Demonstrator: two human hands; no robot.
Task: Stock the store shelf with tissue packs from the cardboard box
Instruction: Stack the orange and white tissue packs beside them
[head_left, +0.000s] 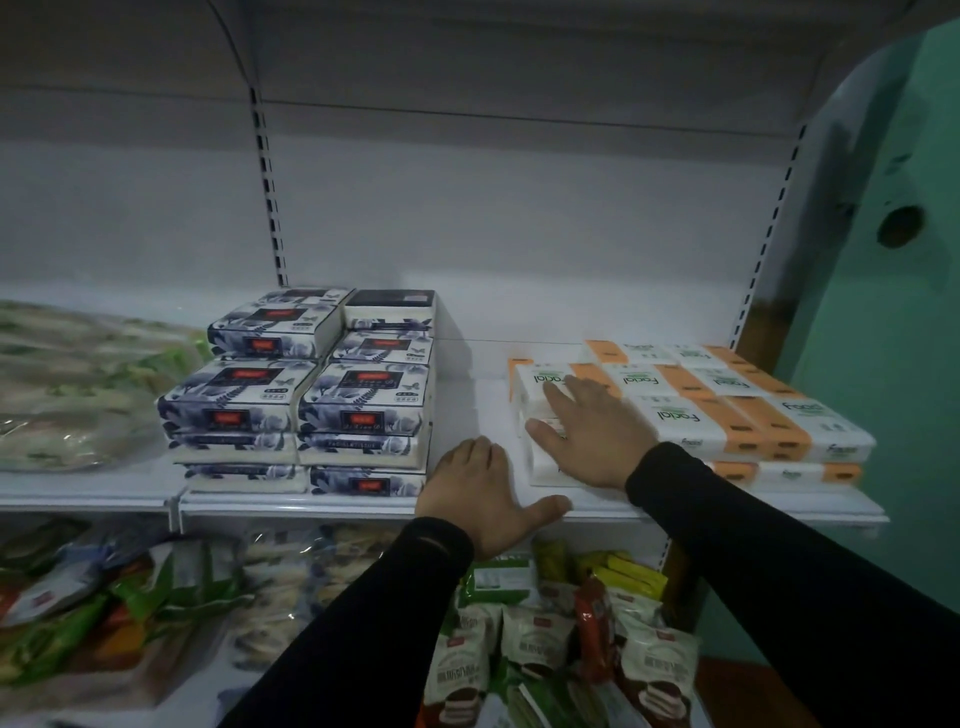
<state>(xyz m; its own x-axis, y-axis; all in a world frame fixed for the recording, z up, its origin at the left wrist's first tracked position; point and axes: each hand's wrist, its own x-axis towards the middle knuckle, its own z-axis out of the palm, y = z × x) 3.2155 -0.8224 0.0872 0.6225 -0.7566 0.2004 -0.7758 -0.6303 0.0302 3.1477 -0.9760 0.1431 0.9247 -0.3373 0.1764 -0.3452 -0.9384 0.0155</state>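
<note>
On the white store shelf (467, 410) lie several white-and-orange tissue packs (737, 415), stacked in two layers at the right. My right hand (592, 431) lies flat with straight fingers on the leftmost pack (535, 384) of that group. My left hand (483, 493) rests at the shelf's front edge, in the gap between the two groups; its fingers bend down onto the shelf and its thumb sticks out to the right. Left of the gap stand stacks of blue-and-white floral tissue packs (311, 395). No cardboard box is in view.
Large clear-wrapped bundles (78, 384) fill the shelf's left end. The shelf below holds snack bags (545, 649) and green packets (130, 613). A slotted upright (270, 192) runs up the back panel. A green wall (893, 312) bounds the right side.
</note>
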